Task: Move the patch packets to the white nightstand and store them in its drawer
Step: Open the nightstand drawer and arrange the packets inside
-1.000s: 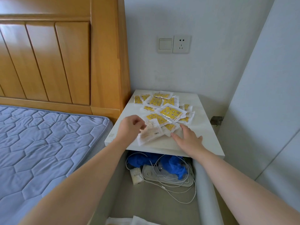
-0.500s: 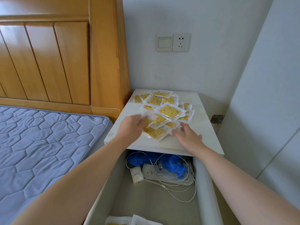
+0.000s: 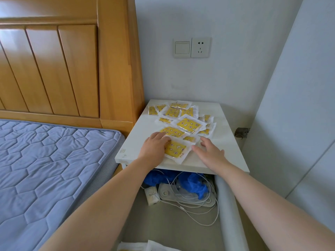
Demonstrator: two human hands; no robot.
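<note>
From my remote seat I see the yellow-printed patch packets in clear white-edged wrappers (image 3: 188,125) lying in a loose, overlapping heap on the worktop (image 3: 226,134) of the white nightstand. It stands beside the honey-coloured wooden headboard (image 3: 72,69) and the blue quilted mattress (image 3: 45,169).

My left hand (image 3: 154,147) lies on the left edge of the nearest packet (image 3: 175,150), fingers bent over it. I cannot tell whether they actually pinch it. My right hand (image 3: 210,151) is spread flat with straight fingers, the thumb touching that packet's right corner.

Below, the nightstand's grey drawer (image 3: 230,205) stands pulled out. At its back lie a crumpled blue cloth (image 3: 194,183) and tangled white cables (image 3: 204,214). Two more wrappers (image 3: 155,247) show at its near end.
</note>
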